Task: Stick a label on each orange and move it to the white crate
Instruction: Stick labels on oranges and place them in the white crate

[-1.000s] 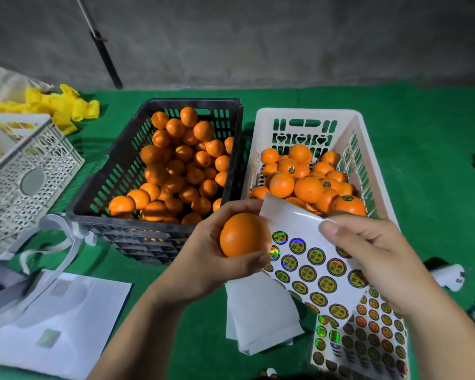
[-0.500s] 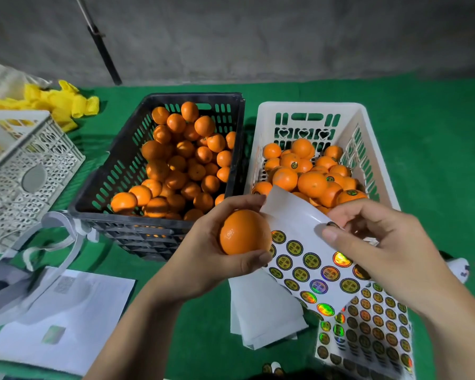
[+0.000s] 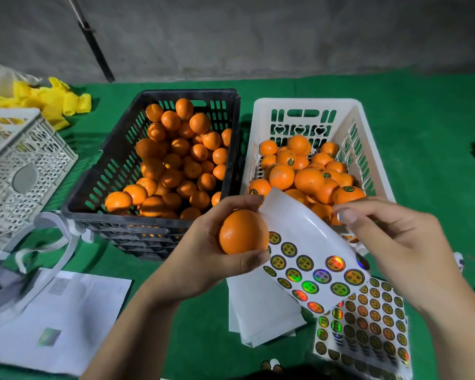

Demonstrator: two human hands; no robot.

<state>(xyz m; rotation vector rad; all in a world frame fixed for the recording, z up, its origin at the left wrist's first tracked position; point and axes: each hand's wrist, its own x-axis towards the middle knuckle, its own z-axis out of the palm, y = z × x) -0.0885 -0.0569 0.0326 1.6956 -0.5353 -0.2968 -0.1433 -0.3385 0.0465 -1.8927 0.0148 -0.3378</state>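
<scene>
Left hand (image 3: 203,250), frame centre: fingers and thumb (image 3: 251,260) wrapped around one orange (image 3: 243,232), held clear of the surface, touching the curled edge of the label sheet (image 3: 310,259).
Right hand (image 3: 395,242), right of centre: fingertips (image 3: 346,215) drawn together above the sheet's raised edge; whether a label is pinched between them cannot be told.
Label sheet: white backing, round holographic stickers, upper part curling up; a second sheet (image 3: 368,325) lies flat at lower right.
White crate (image 3: 368,138), upper right: oranges, several labelled.
Black crate (image 3: 115,165), upper centre: unlabelled oranges.
Green surface (image 3: 422,119) beneath all.
Papers (image 3: 74,311), lower left.
</scene>
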